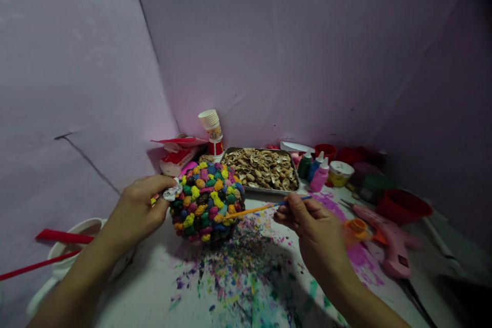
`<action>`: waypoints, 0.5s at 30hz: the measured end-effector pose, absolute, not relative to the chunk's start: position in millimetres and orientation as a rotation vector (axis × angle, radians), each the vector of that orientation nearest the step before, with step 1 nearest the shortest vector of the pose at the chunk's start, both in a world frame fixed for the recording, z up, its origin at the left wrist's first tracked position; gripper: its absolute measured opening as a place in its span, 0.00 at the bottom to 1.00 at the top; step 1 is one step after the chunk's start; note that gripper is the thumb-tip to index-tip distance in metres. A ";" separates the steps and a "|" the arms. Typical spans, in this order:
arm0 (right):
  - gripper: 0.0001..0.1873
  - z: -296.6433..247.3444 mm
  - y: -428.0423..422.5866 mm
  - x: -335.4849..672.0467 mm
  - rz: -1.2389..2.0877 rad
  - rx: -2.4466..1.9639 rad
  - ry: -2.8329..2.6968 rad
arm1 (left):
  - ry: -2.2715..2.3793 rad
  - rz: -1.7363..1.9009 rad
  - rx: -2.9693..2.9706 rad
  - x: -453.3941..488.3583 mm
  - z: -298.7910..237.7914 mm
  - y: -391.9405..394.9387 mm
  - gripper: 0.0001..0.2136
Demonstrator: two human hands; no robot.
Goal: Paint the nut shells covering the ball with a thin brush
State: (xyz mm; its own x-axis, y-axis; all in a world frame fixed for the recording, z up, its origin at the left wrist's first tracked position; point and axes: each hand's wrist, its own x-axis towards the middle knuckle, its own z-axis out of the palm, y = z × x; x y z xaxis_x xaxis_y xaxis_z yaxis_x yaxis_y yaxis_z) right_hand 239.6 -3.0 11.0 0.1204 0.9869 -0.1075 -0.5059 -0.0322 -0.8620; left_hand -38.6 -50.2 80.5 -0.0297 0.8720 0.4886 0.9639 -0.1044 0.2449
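Observation:
A round ball covered in painted peanut shells (207, 200) in many colours is held up a little above the white tabletop. At its left side my left hand (140, 205) is closed, pinching a crumpled white tissue (172, 190) against the ball. My right hand (313, 225) grips a thin paintbrush (257, 208) with a blue and orange handle. The brush tip touches an orange shell on the ball's lower right. Beside the right wrist stands an open orange paint bottle (355, 230), partly hidden by that hand.
Behind the ball lies a metal tray (269, 192) of peanut shells, with stacked paper cups (210, 120) to its left. Paint bottles (319, 178) stand right of it. A pink glue gun (395, 251) and red bowl (403, 207) are farther right. A white mug (92, 224) sits left.

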 end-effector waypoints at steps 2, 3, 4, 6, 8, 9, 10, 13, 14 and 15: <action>0.24 12.5 -4.3 242.0 1.304 -0.934 -0.710 | -1.976 -0.804 -2.066 -38.2 80.9 -49.9 0.16; 0.23 13.8 -5.4 242.8 1.280 -0.928 -0.721 | -1.975 -0.802 -2.068 -38.0 81.1 -49.8 0.16; 0.23 15.0 -6.7 243.1 1.261 -0.917 -0.728 | -1.975 -0.802 -2.072 -37.9 81.2 -49.8 0.16; 0.22 17.0 -9.8 242.5 1.247 -0.889 -0.738 | -1.977 -0.806 -2.077 -37.8 81.2 -49.9 0.16; 0.21 17.6 -12.5 241.2 1.255 -0.876 -0.746 | -1.978 -0.812 -2.077 -38.3 80.8 -50.0 0.16; 0.21 17.5 -13.3 240.7 1.260 -0.880 -0.752 | -1.974 -0.817 -2.073 -38.6 80.4 -49.9 0.16; 0.21 17.1 -13.5 240.4 1.262 -0.888 -0.756 | -1.970 -0.817 -2.070 -39.0 80.0 -49.9 0.16; 0.21 15.9 -11.7 240.8 1.233 -0.911 -0.760 | -1.944 -0.818 -2.064 -40.0 79.0 -49.6 0.16; 0.21 15.8 -10.8 240.9 1.218 -0.911 -0.754 | -1.931 -0.817 -2.070 -40.2 78.8 -49.5 0.16; 0.21 16.0 -10.1 240.9 1.207 -0.906 -0.747 | -1.914 -0.819 -2.078 -40.4 78.5 -49.4 0.16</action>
